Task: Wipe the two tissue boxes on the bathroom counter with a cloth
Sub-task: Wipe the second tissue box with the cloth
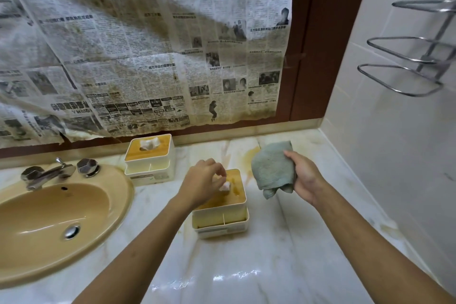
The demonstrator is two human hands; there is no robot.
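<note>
Two cream tissue boxes with yellow-brown lids stand on the marble counter. The near tissue box (222,215) is at the centre; the far tissue box (149,157) sits by the wall beside the tap, a white tissue poking from its lid. My left hand (203,182) hovers over the near box's lid and pinches the white tissue (225,186) sticking out of it. My right hand (304,176) grips a crumpled grey-green cloth (272,168), held in the air just right of the near box.
A tan sink (49,219) with a chrome tap (47,173) fills the left. Stained newspaper (148,52) covers the mirror behind. A chrome towel rack (419,57) juts from the tiled right wall. Yellow stains mark the counter (246,266) behind the near box.
</note>
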